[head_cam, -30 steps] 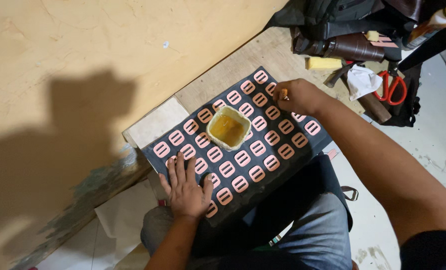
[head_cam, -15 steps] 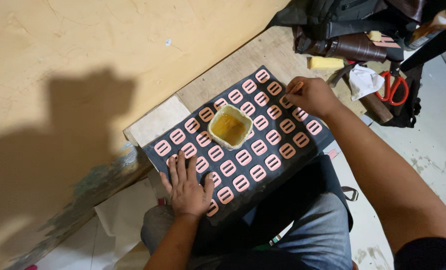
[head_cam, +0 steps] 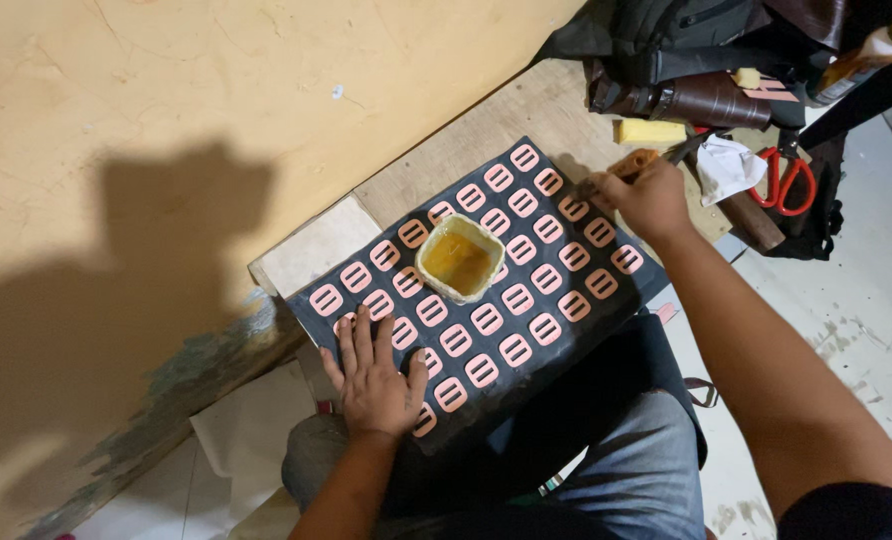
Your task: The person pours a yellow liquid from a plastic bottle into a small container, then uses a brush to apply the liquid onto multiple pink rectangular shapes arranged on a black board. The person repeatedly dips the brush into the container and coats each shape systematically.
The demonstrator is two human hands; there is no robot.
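The sheet (head_cam: 526, 390) under my palm is black, patterned in rows of pink rounded rectangles (head_cam: 517, 299), each with two dark slots. On it a cream bowl (head_cam: 457, 259) holds amber-yellow liquid. Beyond lie a yellow block (head_cam: 650, 131), red-handled scissors (head_cam: 784, 178) and white crumpled paper (head_cam: 725, 166). The wall (head_cam: 216, 90) is ochre, my jeans (head_cam: 636, 480) blue-grey.

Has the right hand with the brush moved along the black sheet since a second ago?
Yes. The right hand has slid toward the sheet's far corner, away from the glue cup, and now sits at the black sheet's edge near the yellow block.
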